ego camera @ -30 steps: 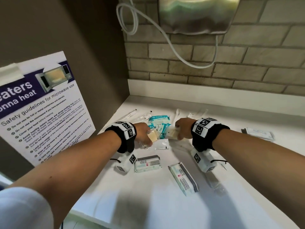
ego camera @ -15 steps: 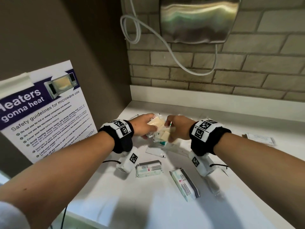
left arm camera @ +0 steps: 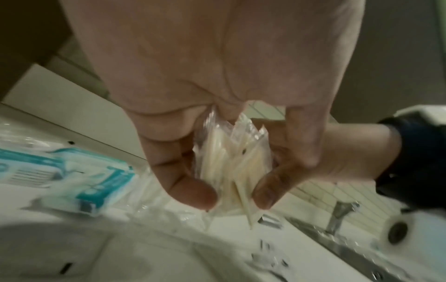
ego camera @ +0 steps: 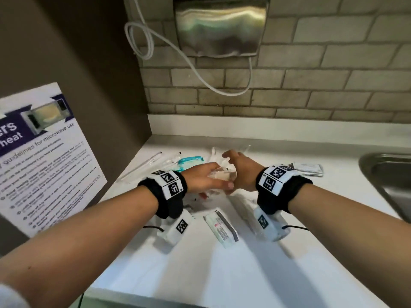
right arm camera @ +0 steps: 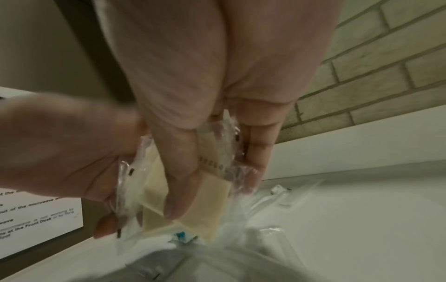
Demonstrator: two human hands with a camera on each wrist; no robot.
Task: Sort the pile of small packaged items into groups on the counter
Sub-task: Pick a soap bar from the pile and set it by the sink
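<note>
My left hand (ego camera: 219,185) hovers over the pile on the white counter (ego camera: 222,274) and grips a small stack of clear packets with beige contents (ego camera: 223,175). In the left wrist view the stack of packets (left arm camera: 229,156) stands edge-on between thumb and fingers of the left hand (left arm camera: 231,198). My right hand (ego camera: 233,165) is right beside it; in the right wrist view the right hand (right arm camera: 214,188) pinches a similar clear packet with a beige pad (right arm camera: 210,206), which touches the left hand's stack. A teal-and-white packet (ego camera: 189,162) lies behind the left hand.
A white barcoded packet (ego camera: 221,227) lies in front of the hands, with long clear-wrapped sticks (ego camera: 142,166) at the back left. Flat dark-edged sachets (ego camera: 308,168) lie to the right, before a steel sink (ego camera: 387,174). A microwave poster (ego camera: 44,152) covers the left wall.
Both hands lifted their beige packets off the pile and brought them together. The left hand now holds a stack, and the right hand has shifted slightly farther back beside it.
</note>
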